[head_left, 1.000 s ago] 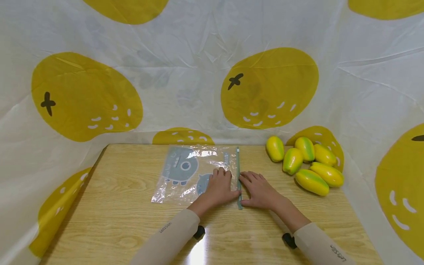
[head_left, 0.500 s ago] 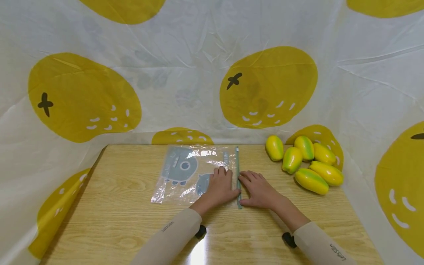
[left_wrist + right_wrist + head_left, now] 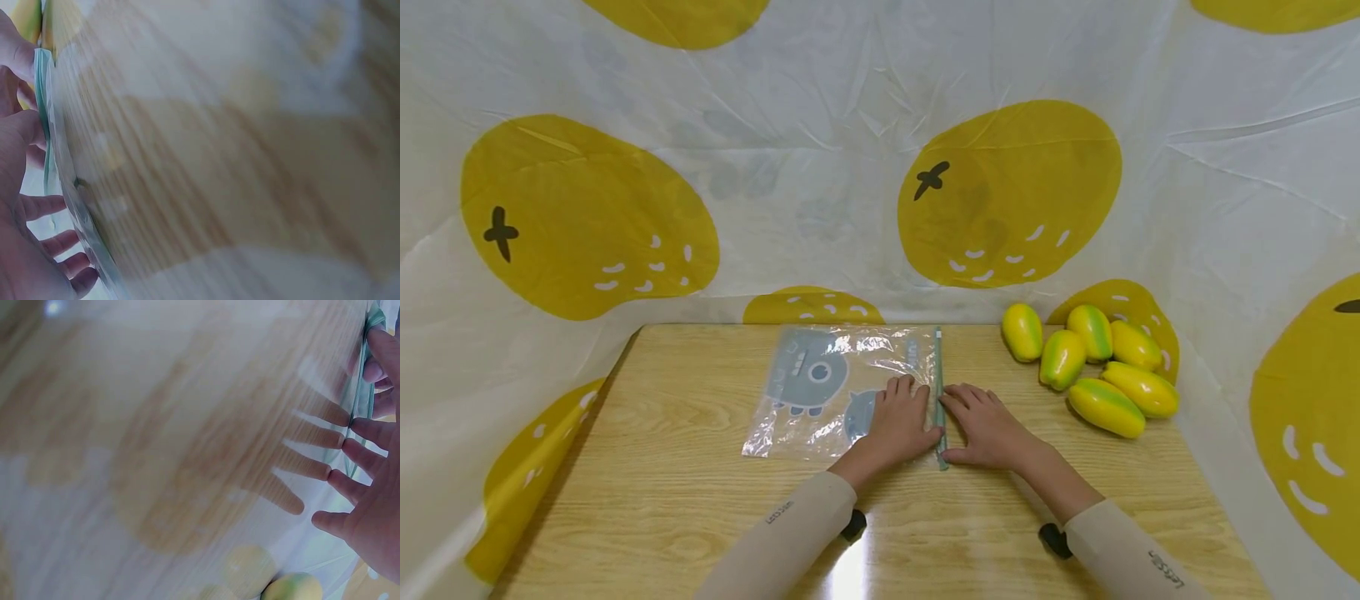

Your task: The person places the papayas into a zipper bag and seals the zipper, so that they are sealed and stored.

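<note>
A clear plastic zip bag with blue-grey cartoon creatures printed on it lies flat on the table. Its green slider strip runs along the right edge. My left hand rests on the bag with fingers spread, its thumb beside the strip. On the strip's other side, my right hand has its fingertips and thumb down at the edge. From the right wrist, the right thumb touches the green strip, with the other fingers stretched out, fingertips at the tabletop. Neither hand is curled round anything.
Several yellow-and-green oval fruits lie at the table's back right. The wooden table ends at a white cloth printed with large yellow fruit, which hangs behind and at both sides. Each forearm has a black wrist device below it.
Both hands stay nearly in place at the strip. The left fingers have shifted slightly, with the index finger now a little nearer the strip. The fruits have not moved.
</note>
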